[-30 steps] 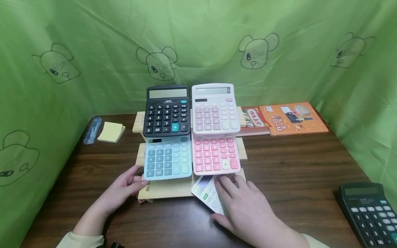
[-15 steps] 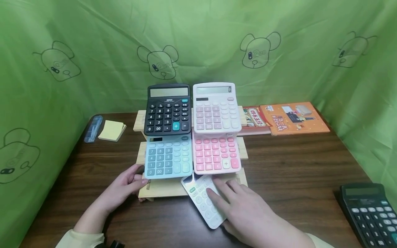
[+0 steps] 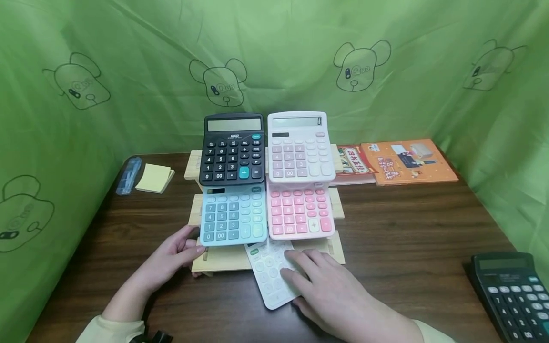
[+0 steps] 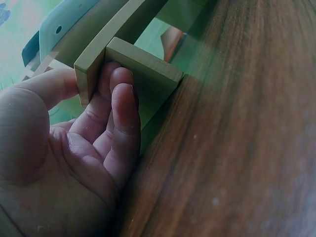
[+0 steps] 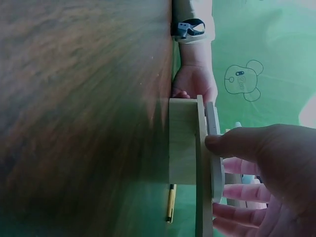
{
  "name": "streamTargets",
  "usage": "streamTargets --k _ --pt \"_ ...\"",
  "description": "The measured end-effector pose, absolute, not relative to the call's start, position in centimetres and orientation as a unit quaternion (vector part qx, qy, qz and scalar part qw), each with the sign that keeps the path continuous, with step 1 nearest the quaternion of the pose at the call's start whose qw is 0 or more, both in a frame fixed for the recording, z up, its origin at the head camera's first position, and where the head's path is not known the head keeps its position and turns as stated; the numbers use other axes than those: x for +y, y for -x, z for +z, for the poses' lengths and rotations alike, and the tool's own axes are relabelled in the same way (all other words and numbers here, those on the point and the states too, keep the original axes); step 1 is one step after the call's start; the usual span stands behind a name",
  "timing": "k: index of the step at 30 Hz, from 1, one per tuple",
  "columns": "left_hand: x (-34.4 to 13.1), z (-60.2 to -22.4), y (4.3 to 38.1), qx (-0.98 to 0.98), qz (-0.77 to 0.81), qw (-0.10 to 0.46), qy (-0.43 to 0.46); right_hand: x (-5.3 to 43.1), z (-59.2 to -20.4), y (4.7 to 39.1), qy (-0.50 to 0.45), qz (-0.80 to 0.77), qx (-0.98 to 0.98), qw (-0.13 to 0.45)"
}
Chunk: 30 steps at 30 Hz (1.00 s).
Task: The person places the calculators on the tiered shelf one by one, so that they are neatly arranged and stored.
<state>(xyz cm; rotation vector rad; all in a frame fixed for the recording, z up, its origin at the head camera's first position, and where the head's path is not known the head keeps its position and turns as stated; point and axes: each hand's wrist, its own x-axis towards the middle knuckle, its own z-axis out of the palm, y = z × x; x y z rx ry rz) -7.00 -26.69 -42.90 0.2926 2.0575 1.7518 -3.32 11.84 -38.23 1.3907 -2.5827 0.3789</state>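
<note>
A tiered wooden stand [image 3: 231, 259] bears a black calculator [image 3: 233, 162], a white one with lilac keys, a light blue calculator [image 3: 233, 216] and a pink calculator [image 3: 300, 214]. My left hand [image 3: 171, 250] grips the stand's lower left corner. In the left wrist view its thumb presses the board's edge, with curled fingers [image 4: 126, 106] underneath. My right hand [image 3: 330, 290] holds a white calculator [image 3: 268, 276] slanted on the lowest tier, its near end jutting past the front edge. The right wrist view has the thumb [image 5: 222, 143] against that calculator's edge; its top end is hidden under the upper row.
Another black calculator [image 3: 508, 290] lies at the table's right edge. Orange and red books [image 3: 407, 162] lie behind, right of the stand. Yellow sticky notes [image 3: 154, 177] and a clear blue object [image 3: 128, 176] sit at the back left. Green cloth walls [image 3: 283, 43] enclose the table.
The right hand has slid the white calculator leftward along the lowest tier and turned it closer to straight. The left hand keeps its grip on the stand.
</note>
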Motion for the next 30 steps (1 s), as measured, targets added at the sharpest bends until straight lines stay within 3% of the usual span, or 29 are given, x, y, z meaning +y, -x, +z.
streamTargets --k 9,17,30 --pt "-26.5 -42.8 7.7 0.76 0.607 0.206 -0.102 11.0 -38.1 3.4 -0.478 0.118 -0.867 0.074" --pt "-26.6 -43.0 7.7 0.767 0.601 0.203 -0.097 9.5 -37.8 3.8 -0.508 0.09 -0.848 0.121" --pt "-26.8 -43.0 7.1 0.767 0.599 0.209 -0.092 7.0 -37.9 3.1 -0.505 0.096 -0.845 0.15"
